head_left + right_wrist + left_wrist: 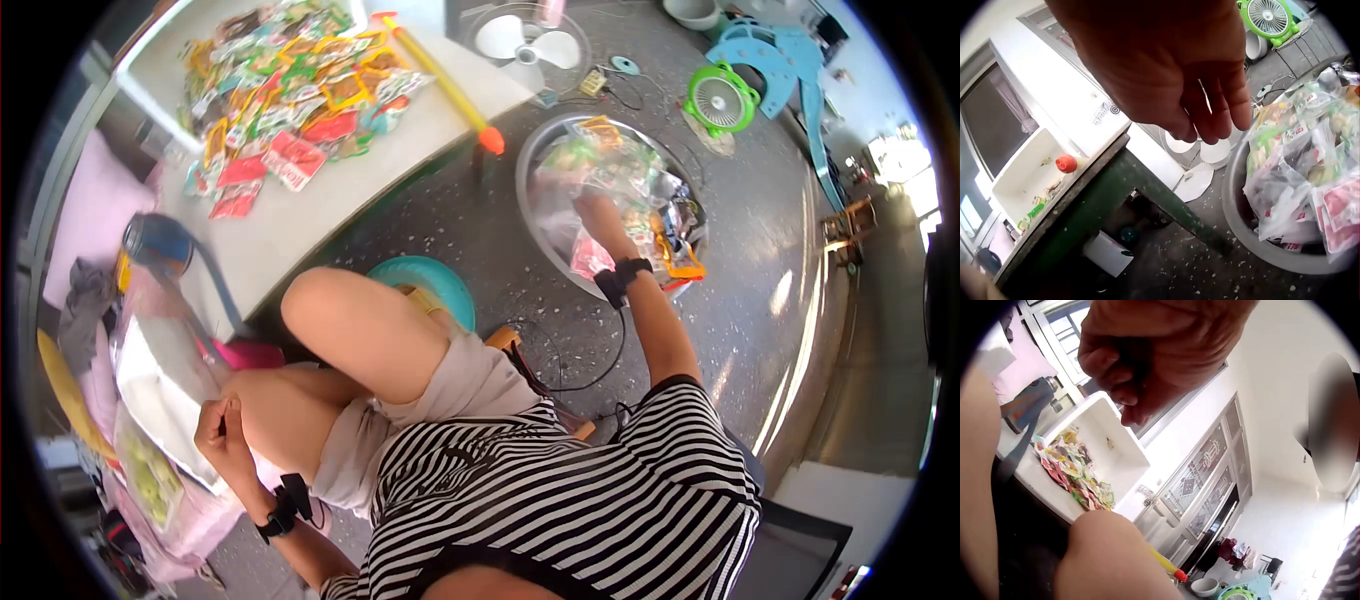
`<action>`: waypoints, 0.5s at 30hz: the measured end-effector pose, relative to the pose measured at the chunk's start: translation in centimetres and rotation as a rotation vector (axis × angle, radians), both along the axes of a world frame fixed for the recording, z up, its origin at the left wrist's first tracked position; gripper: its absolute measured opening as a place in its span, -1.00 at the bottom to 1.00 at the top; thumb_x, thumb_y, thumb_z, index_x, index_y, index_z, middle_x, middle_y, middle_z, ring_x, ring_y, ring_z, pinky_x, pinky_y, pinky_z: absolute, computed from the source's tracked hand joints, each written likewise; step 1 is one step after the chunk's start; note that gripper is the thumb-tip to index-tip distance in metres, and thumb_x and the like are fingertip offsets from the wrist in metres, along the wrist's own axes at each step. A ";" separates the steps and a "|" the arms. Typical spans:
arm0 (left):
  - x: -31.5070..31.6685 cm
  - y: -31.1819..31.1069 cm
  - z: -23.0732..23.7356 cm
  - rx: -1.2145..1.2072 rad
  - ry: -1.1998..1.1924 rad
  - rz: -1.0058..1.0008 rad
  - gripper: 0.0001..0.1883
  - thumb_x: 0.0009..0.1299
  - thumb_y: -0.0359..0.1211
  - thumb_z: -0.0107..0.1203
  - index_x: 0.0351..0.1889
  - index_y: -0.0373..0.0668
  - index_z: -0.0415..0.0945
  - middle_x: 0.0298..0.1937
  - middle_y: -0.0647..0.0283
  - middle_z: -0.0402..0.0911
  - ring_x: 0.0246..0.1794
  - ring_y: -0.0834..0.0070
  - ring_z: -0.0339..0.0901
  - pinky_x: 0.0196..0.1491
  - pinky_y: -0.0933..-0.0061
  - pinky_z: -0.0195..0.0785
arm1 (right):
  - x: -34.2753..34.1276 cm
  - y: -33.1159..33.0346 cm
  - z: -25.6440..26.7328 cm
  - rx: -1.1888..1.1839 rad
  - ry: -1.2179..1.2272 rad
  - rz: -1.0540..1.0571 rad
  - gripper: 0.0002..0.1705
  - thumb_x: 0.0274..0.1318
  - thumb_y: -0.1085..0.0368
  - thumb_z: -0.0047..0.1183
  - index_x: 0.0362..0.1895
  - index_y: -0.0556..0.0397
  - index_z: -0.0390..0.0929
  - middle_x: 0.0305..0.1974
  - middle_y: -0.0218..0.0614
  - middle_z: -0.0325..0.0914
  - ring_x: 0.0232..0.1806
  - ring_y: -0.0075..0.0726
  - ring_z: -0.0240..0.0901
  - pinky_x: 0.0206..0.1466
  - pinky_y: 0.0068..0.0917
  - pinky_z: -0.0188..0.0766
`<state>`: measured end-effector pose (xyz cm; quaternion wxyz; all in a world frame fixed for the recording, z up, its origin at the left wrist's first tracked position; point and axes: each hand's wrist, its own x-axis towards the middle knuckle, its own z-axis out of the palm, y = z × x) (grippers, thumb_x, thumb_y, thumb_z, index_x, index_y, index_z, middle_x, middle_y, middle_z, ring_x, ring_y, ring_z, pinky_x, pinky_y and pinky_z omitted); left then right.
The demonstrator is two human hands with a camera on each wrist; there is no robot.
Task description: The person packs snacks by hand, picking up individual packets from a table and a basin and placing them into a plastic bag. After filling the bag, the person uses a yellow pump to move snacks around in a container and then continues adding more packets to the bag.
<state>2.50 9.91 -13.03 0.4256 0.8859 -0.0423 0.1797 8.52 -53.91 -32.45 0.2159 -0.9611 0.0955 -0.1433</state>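
Observation:
Over a large metal basin (527, 208) on the floor, my right hand (603, 222) reaches down above a heap of small plastic snack packets (650, 160). In the right wrist view its fingers (1213, 119) hang fairly straight and slightly spread, with nothing between them. Clear, pink and green packets (1285, 181) fill the basin there. My left hand (222, 440) is raised beside my left thigh, its fingers curled in. No thing shows in its grasp in the left wrist view, where the curled fingers (1116, 378) appear close up.
A table (330, 195) at front left bears a white box (150, 80) with colourful packets (300, 85) spilling out, and a yellow tube with orange ends (440, 75). A teal basin (450, 285) stands below my knee. Beyond are a green fan (720, 98) and a white-bladed fan (527, 50).

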 end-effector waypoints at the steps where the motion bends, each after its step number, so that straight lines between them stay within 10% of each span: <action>1: -0.3 1.7 -0.4 0.014 0.016 0.053 -0.96 0.31 -0.56 0.09 -0.37 -0.38 0.53 -0.50 0.40 0.40 -0.51 0.70 0.21 -0.45 0.67 0.06 | -0.6 0.9 -1.3 0.098 -0.129 0.095 -0.79 0.05 0.25 0.02 -0.35 0.09 0.63 -0.41 -0.01 0.58 -0.33 0.08 0.54 -0.23 -0.18 0.43; 2: -0.8 3.0 -0.4 0.066 0.009 0.109 -0.94 0.30 -0.54 0.11 -0.35 -0.40 0.53 -0.51 0.37 0.43 -0.50 0.67 0.25 -0.44 0.64 0.10 | -1.4 2.3 -0.4 0.199 -0.005 0.124 -0.76 0.06 0.27 0.04 -0.34 0.24 0.59 -0.46 0.06 0.54 -0.40 0.16 0.48 -0.29 -0.19 0.39; 5: -1.5 7.2 -1.6 0.118 0.007 0.236 -0.90 0.27 -0.52 0.12 -0.34 -0.42 0.55 -0.51 0.18 0.53 -0.50 0.58 0.38 -0.40 0.54 0.25 | -1.1 2.7 -3.6 0.266 0.124 0.193 -0.72 0.08 0.25 0.05 -0.31 0.26 0.63 -0.57 -0.22 0.57 -0.55 -0.47 0.46 -0.49 -0.45 0.38; 12: -2.0 17.3 -8.0 0.372 -0.190 0.657 -0.89 0.13 -0.45 0.17 -0.38 -0.23 0.63 -0.48 0.07 0.57 -0.49 0.18 0.53 -0.35 0.30 0.37 | -0.6 8.3 -1.4 0.643 0.410 0.186 -0.72 0.20 0.27 0.01 -0.11 0.18 0.59 -0.40 -0.43 0.58 -0.45 -0.63 0.46 -0.52 -0.68 0.33; 15: -1.5 19.9 -8.9 0.605 -0.009 0.856 -0.72 0.14 -0.36 0.21 -0.15 -0.14 0.63 -0.24 0.04 0.54 -0.15 0.09 0.49 -0.14 0.18 0.38 | 0.1 10.3 -0.6 0.606 0.421 0.240 -0.72 0.19 0.26 0.03 -0.11 0.18 0.58 -0.40 -0.44 0.58 -0.43 -0.62 0.47 -0.52 -0.68 0.33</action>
